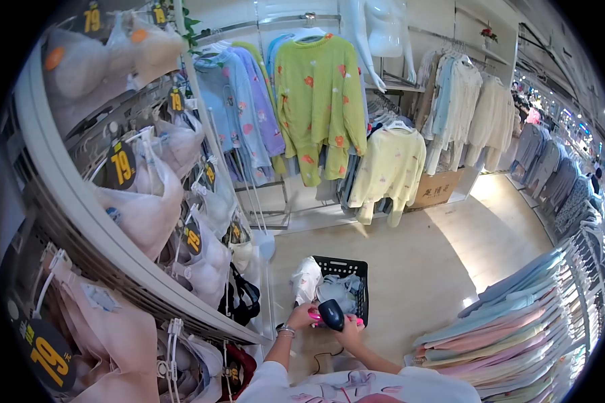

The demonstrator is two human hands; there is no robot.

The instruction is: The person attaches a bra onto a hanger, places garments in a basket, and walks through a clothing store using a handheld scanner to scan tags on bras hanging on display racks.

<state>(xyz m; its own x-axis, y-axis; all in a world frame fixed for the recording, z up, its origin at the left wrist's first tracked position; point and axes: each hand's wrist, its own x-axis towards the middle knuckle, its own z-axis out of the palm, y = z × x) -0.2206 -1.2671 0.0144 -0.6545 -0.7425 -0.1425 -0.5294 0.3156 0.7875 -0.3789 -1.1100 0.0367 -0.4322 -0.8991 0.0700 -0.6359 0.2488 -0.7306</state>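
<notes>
Above the near end of a black basket (362, 287), a dark handheld device like a scanner (330, 314) is held in my right hand (350, 332). My left hand (300, 318), with a bracelet at the wrist, is closed just left of the device. Bright pink shows at the fingers of both hands; what it belongs to is too small to tell. Pale blue-grey garments (339, 290) lie in the basket. A white patterned cloth or bag (306, 279) hangs over its left side.
Bras with "79" tags (122, 164) hang on a rack at the left. Green pyjamas (320, 94) and a pale yellow set (387, 168) hang on the back wall. A cardboard box (434, 190) stands below. Folded-looking pastel clothes (497, 322) hang at the lower right.
</notes>
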